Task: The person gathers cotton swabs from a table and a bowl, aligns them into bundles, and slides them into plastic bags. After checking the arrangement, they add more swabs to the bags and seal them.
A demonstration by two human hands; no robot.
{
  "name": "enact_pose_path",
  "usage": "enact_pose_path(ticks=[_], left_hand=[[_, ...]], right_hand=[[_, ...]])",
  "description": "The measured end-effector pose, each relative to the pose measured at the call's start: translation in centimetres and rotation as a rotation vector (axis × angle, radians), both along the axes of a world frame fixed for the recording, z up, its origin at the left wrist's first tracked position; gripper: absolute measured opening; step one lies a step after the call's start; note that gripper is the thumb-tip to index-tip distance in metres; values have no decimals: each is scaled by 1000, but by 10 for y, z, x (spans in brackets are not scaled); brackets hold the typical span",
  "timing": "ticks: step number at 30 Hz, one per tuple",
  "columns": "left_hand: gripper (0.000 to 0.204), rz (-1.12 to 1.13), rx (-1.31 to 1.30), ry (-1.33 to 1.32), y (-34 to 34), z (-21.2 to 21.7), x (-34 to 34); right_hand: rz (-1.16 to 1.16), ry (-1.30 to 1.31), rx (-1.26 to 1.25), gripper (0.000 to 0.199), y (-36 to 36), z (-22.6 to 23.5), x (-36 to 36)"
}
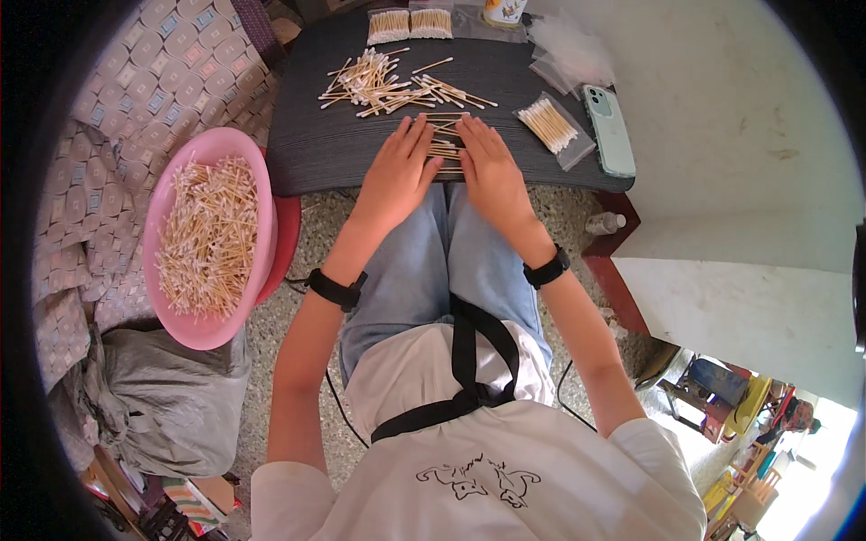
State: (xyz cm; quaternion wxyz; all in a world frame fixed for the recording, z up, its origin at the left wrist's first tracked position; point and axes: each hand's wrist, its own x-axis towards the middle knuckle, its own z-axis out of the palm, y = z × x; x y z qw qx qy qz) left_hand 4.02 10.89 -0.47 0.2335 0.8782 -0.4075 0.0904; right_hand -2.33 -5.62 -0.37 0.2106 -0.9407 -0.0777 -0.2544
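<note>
Both of my hands rest palm down near the front edge of the dark table [311, 135]. Between them lies a small group of cotton swabs [443, 149], set crosswise, their ends covered by my fingers. My left hand [397, 171] has its fingers stretched forward over the left ends. Over the right ends, my right hand [494, 171] lies with fingers extended too. Just beyond my fingertips is a loose pile of cotton swabs [370, 81]. A clear bag of cotton swabs [548, 124] lies to the right of my right hand.
Two filled swab bags [388, 25] lie at the table's back, near a printed cup [503, 11]. Clear plastic bags [568, 50] are stacked at back right, above a pale green phone [610, 131]. A pink basin [268, 212] full of swabs stands left; a white wall [722, 135] borders the right.
</note>
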Motion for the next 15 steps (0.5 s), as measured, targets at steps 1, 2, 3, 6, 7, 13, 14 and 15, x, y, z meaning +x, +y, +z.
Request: enact_pose_path(ticks=[1, 2, 3, 6, 7, 13, 14, 15], left_hand=[[50, 0, 0, 1, 1, 1, 0], [48, -9, -18, -48, 1, 2, 0], [47, -18, -35, -99, 1, 2, 0], [45, -35, 56, -123, 0, 2, -3], [45, -38, 57, -123, 1, 2, -4], [44, -32, -8, -147, 3, -1, -4], [44, -35, 0, -126, 3, -2, -4], [44, -40, 7, -103, 3, -2, -5]], right_hand=[[-2, -24, 57, 35, -1, 1, 2], [-3, -47, 114, 32, -2, 2, 4], [-4, -48, 114, 32, -3, 3, 7], [-20, -87, 151, 26, -8, 5, 20], [-14, -95, 147, 22, -11, 6, 26], [30, -27, 224, 10, -22, 10, 45], [34, 7, 224, 8, -23, 12, 46], [36, 8, 223, 8, -26, 13, 45]])
